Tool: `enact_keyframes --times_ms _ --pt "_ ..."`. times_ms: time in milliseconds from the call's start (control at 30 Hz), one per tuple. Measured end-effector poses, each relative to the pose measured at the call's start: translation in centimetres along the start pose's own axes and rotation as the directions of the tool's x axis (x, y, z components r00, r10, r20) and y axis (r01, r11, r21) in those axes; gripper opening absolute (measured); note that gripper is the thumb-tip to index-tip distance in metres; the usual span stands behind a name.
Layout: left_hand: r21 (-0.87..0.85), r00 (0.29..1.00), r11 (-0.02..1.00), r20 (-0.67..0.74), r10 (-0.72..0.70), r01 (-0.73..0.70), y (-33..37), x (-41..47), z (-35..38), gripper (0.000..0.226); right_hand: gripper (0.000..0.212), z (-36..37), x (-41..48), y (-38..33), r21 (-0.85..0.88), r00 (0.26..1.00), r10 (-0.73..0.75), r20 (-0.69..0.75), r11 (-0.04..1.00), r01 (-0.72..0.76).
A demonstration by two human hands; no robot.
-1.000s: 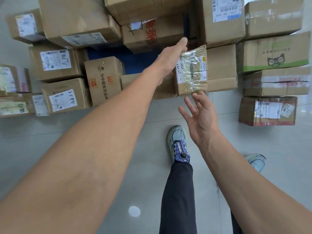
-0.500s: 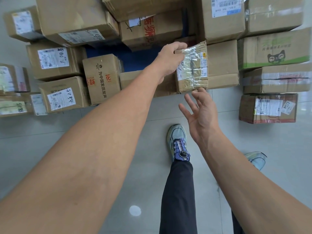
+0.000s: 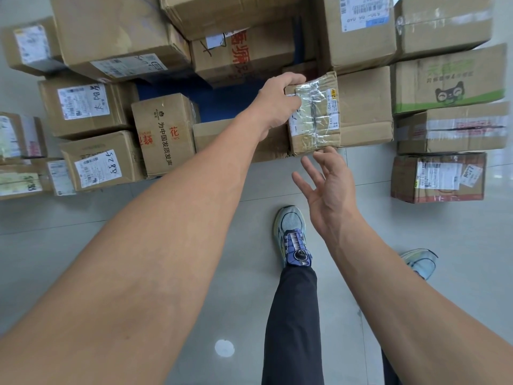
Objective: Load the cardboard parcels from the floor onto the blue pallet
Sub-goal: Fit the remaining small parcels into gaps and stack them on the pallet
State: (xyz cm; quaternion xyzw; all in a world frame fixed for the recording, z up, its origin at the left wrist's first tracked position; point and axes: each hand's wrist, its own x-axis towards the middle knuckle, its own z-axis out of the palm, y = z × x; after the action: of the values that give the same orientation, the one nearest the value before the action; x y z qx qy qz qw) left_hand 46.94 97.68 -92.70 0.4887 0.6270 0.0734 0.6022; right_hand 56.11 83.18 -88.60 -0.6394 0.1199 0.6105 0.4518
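Head view is looking steeply down over two bare forearms at a crowd of cardboard parcels. The left hand (image 3: 277,102) is reaching forward, and its grip is curling over the far left corner of the taped parcel (image 3: 315,115), fingers hooking its top edge beside the glossy clear tape on the face turned toward the person. The right hand (image 3: 330,190) is hovering just below the taped parcel's near bottom edge, its grip spread wide and holding nothing. Its fingertips (image 3: 322,155) are lying right at that edge; whether they are touching the cardboard I cannot tell.

The blue pallet (image 3: 222,104) is showing as a dark blue patch just left of the taped parcel, beyond the left wrist, with parcels crowding round it. Whether the taped parcel is sitting on the pallet or on the floor (image 3: 83,218) is unclear.

A box with a green stripe and a cat face (image 3: 449,81) is standing just right of the taped parcel. A small labelled box (image 3: 438,177) is lying on the floor to the right of the taped parcel and nearer the person. A box with red and black Chinese print (image 3: 165,134) is standing well left of the taped parcel. On the near side of it, a pale blue shoe (image 3: 291,232) is resting on the tiles.
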Motion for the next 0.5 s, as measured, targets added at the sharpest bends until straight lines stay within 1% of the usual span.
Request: enact_keyframes --times_ms 100,200,267,333,367,433,500 --pt "0.041 1.0 0.999 -0.002 -0.012 0.012 -0.1 -0.1 0.2 0.051 0.059 -0.3 0.4 0.1 -0.014 1.0 0.016 0.007 1.0 -0.016" --pt "0.108 1.0 0.994 0.0 0.006 -0.006 -0.6 0.1 0.6 0.058 0.061 -0.7 0.9 0.1 -0.048 0.998 0.043 0.037 0.998 -0.041" --pt "0.135 1.0 0.991 -0.005 0.008 -0.008 -0.9 0.1 1.0 0.062 0.061 -1.3 1.3 -0.4 -0.117 0.997 0.049 0.051 0.992 -0.043" --pt "0.142 1.0 0.99 -0.013 0.001 0.001 -1.0 0.1 1.3 0.064 0.053 -2.1 1.6 -1.1 -0.246 1.0 0.018 0.017 0.969 -0.014" --pt "0.143 1.0 0.99 -0.018 -0.005 0.007 -1.0 0.2 1.4 0.065 0.046 -2.5 1.8 -1.5 -0.318 0.999 -0.026 -0.018 0.948 0.019" --pt "0.134 1.0 0.991 -0.022 -0.018 0.02 -0.9 0.2 1.5 0.068 0.033 -3.6 2.1 -2.5 -0.442 0.979 -0.177 -0.097 0.889 0.117" --pt "0.123 0.999 0.992 -0.022 -0.031 0.034 -0.9 0.3 1.6 0.072 0.033 -4.7 2.9 -4.0 -0.581 0.917 -0.371 -0.148 0.783 0.223"
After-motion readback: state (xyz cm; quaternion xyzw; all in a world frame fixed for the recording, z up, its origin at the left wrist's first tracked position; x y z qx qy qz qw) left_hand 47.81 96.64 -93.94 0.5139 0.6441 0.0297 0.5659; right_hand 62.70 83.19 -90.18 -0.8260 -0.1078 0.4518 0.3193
